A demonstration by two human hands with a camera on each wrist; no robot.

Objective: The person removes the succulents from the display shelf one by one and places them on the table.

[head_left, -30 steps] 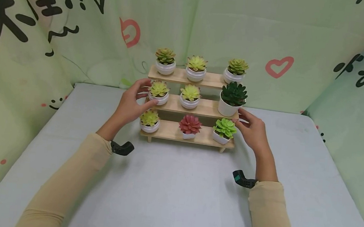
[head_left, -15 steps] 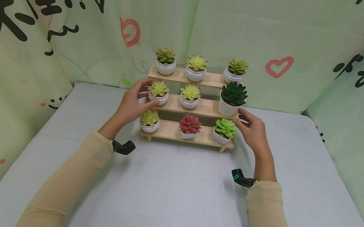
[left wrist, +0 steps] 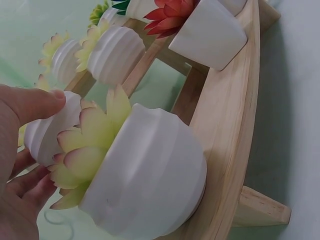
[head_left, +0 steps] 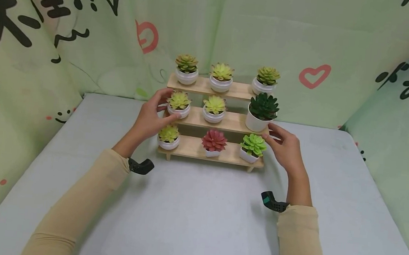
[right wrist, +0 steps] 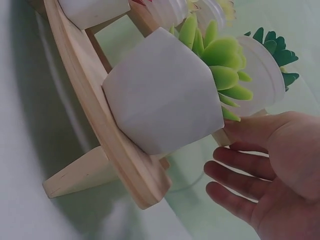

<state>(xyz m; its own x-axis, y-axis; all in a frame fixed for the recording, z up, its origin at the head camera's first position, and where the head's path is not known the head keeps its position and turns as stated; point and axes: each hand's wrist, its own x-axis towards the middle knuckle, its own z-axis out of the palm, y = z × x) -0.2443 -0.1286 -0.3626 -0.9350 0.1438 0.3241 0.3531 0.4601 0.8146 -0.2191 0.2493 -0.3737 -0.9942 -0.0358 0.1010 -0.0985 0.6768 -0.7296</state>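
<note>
A three-tier wooden plant stand (head_left: pixel 197 121) holds several small potted succulents. My left hand (head_left: pixel 148 118) holds the yellow-green succulent (head_left: pixel 179 102) in a ribbed white pot at the left end of the middle tier. In the left wrist view its thumb (left wrist: pixel 47 104) lies across the near side of that pot, other fingers beyond it. My right hand (head_left: pixel 285 146) pinches the right end of the middle tier, just below the dark green succulent (head_left: pixel 261 112). In the right wrist view its lower fingers (right wrist: pixel 235 175) are loosely spread beside the bright green succulent (right wrist: pixel 165 95).
Three succulents stand on the top tier (head_left: pixel 202 87). On the bottom tier, a red succulent (head_left: pixel 214 141) sits between a yellow-green one (head_left: pixel 168 135) and the bright green one. The white table (head_left: pixel 196 217) meets a pale green printed curtain (head_left: pixel 265 35) behind the stand.
Both hands keep their places at the stand, and the plants stay where they were. My left wrist has shifted very slightly to the right.
</note>
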